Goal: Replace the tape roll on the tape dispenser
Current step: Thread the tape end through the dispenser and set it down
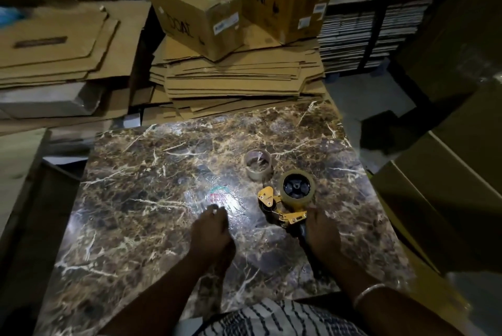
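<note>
A yellow tape dispenser lies on the dark marble table, right of centre. A full tan tape roll sits on its black hub. My right hand grips the dispenser's black handle. A nearly spent roll core lies flat just beyond the dispenser. My left hand hovers left of the dispenser, its fingers bent and their tips near the table; whether it holds anything is hidden by glare.
Stacks of flattened cardboard lie past the table's far edge, with two sealed cartons on top. More flat cardboard is at the left and large boxes crowd the right edge.
</note>
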